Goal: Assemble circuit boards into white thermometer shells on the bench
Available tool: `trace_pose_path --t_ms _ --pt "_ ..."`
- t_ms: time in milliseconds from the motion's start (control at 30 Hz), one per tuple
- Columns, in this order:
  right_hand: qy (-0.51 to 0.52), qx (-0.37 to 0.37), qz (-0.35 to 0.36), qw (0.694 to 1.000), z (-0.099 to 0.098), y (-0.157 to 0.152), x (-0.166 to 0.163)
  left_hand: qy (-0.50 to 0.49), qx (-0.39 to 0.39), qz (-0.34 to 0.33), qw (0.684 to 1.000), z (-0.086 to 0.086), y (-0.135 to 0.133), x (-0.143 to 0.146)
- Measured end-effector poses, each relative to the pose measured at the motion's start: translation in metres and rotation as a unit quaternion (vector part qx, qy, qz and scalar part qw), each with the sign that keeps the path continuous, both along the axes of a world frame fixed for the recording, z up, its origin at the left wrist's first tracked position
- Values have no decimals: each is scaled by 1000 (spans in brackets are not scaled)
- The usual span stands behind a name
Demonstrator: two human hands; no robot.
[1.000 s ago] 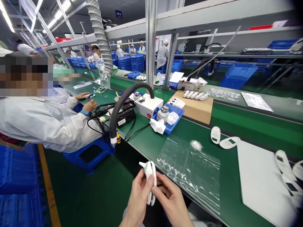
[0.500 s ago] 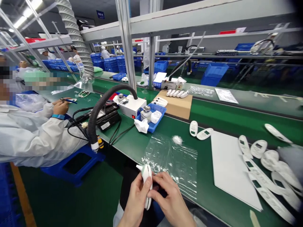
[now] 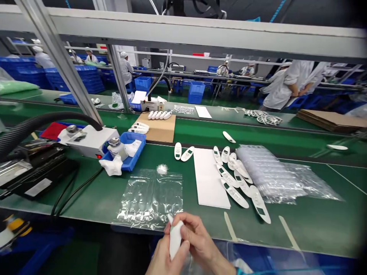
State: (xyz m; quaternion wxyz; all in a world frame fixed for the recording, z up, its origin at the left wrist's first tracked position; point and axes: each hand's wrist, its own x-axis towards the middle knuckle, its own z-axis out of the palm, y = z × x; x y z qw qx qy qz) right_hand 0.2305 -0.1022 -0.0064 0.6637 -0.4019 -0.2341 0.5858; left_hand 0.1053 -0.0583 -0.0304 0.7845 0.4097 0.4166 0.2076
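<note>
Both my hands hold one white handheld thermometer [image 3: 174, 238] at the bottom edge of the view, just in front of the green bench [image 3: 94, 198]. My left hand [image 3: 168, 259] grips its lower body from below. My right hand [image 3: 197, 238] wraps round its upper part, fingers curled over it. Its tip points up toward a clear plastic bag [image 3: 150, 198] lying flat on the bench. A white sheet [image 3: 209, 177] lies to the right of the bag, with several white shell halves [image 3: 237, 183] fanned out beside it.
A blue tray [image 3: 130, 151] with a bottle and wipes stands at the left, next to a white box unit [image 3: 87, 141] and a black hose [image 3: 34, 122]. A cardboard sheet [image 3: 157, 128] carries more white thermometers. Bubble wrap [image 3: 266, 172] lies at the right. Other workers stand beyond the far belt.
The view has swung right, away from the seated co-worker, and now faces the bench. My hands have sunk toward the bottom edge, still holding the thermometer.
</note>
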Motion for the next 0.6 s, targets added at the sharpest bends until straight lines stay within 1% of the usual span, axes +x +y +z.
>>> trace_pose_path --t_ms 67,100,133,167,200,233,300,367,467,600 --pt "-119 -13 12 993 3 4 38 -7 7 -61 998 11 6 24" --pt "-196 -21 13 980 4 8 62 -14 6 -93 996 16 10 35" --pt "-275 -21 -12 961 5 14 88 -25 4 -121 992 22 15 46" --pt "-365 -23 -63 929 4 19 114 -39 1 -142 989 27 19 56" --pt "-453 -30 -109 884 1 26 140 -52 -5 -153 987 31 24 67" --pt "-525 -41 -131 840 -2 32 163 -62 -10 -152 986 34 29 77" --pt "-570 -53 -135 808 -11 43 199 -65 -13 -129 989 36 36 98" --pt "-583 -57 -116 802 -20 51 217 -57 -11 -99 993 32 40 118" --pt "-597 -60 -92 794 -30 57 223 -47 -8 -73 996 20 42 143" --pt "-601 -74 -89 791 -37 60 218 -38 -8 -63 997 9 42 154"
